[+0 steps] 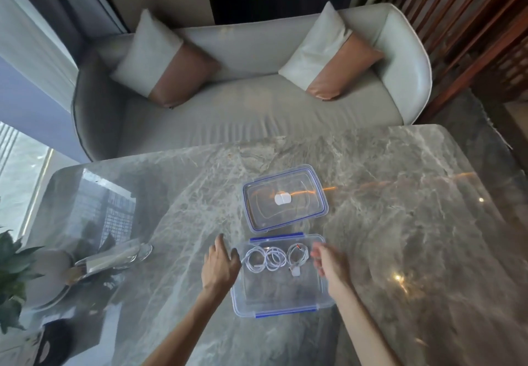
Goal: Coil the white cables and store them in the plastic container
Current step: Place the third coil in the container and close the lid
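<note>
A clear plastic container with blue clips stands on the marble table, open. Inside it, along the far side, lie three coiled white cables; the rightmost has a small white plug at its end. The container's clear lid, blue-edged with a white sticker, lies flat just beyond it. My left hand hovers at the container's left wall, fingers straight and spread, holding nothing. My right hand is at the right wall, fingers relaxed and slightly blurred, empty too.
The grey marble table spreads around. At the left edge stand a potted plant, a white bowl and a tray with glassware. A grey sofa with two cushions sits beyond the table's far edge.
</note>
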### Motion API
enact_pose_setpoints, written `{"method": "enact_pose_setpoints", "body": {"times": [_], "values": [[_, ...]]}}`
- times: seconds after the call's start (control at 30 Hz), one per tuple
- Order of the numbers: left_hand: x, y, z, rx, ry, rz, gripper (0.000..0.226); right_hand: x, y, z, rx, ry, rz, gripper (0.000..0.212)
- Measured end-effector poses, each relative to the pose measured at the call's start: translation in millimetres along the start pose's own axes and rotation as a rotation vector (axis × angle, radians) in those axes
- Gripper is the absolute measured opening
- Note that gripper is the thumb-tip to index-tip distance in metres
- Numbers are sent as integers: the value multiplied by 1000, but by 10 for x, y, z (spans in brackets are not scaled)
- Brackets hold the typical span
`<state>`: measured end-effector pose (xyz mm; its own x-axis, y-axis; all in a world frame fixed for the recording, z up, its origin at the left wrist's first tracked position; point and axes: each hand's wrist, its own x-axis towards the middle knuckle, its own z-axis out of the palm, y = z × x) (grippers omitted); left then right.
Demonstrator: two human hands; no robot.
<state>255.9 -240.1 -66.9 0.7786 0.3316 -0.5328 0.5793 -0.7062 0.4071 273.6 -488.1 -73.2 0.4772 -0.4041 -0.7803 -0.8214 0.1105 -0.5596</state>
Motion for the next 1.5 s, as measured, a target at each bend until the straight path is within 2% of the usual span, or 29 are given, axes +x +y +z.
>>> {"method": "enact_pose_setpoints", "body": {"times": [0.07,0.13,0.23,0.3,0.43,0.53,0.67,0.73,0.8,0.87,0.9,0.93,0.97,1.0,1.07,1.13,1.2,1.27,1.33,1.37,1.5], "values": [[284,173,-95,-14,19,15,47,173,-418,-18,-134,60,-215,16],[570,394,-167,-79,-16,-35,44,420,-851,26,-341,74,-340,23],[890,682,-165,-163,-105,-125,46,813,-1277,194,-651,40,-367,34],[1008,811,-105,-233,-153,-192,47,1021,-1351,316,-677,-19,-304,22],[1016,942,26,-429,-226,-275,45,1109,-1251,471,-572,-181,-131,47],[943,965,26,-504,-255,-293,51,1162,-1161,481,-550,-173,-114,71],[949,940,-153,-803,-379,-375,59,1150,-1185,436,-511,-183,-52,62],[995,961,-299,-898,-374,-355,57,1078,-1301,423,-359,-197,-56,56],[1041,1024,-495,-993,-327,-336,57,972,-1504,388,-73,-219,-42,61],[1051,1070,-731,-1134,-286,-278,62,848,-1744,332,239,-316,26,70],[1026,1065,-879,-1196,-282,-239,60,755,-1848,300,347,-395,32,66],[1008,1021,-990,-1240,-294,-199,57,661,-1934,263,376,-463,-1,52],[928,987,-1095,-1210,-307,-151,55,564,-1977,235,366,-497,-40,38],[861,941,-1144,-1197,-326,-99,47,492,-1966,226,337,-501,-96,39],[679,837,-1110,-1180,-275,-40,16,338,-1826,214,212,-484,-210,56],[416,720,-994,-1125,-160,8,27,143,-1558,177,-6,-390,-378,51],[152,485,-835,-1028,-41,94,18,-13,-1180,73,-209,-276,-512,54],[-136,164,-592,-928,9,148,37,-158,-751,-102,-330,-235,-581,51],[-382,-112,-337,-809,49,88,59,-256,-297,-281,-424,-203,-561,50],[-477,-204,-209,-751,52,38,62,-294,-88,-351,-451,-185,-532,52],[-657,-349,212,-575,51,-54,62,-379,403,-449,-486,-68,-487,52]]}}
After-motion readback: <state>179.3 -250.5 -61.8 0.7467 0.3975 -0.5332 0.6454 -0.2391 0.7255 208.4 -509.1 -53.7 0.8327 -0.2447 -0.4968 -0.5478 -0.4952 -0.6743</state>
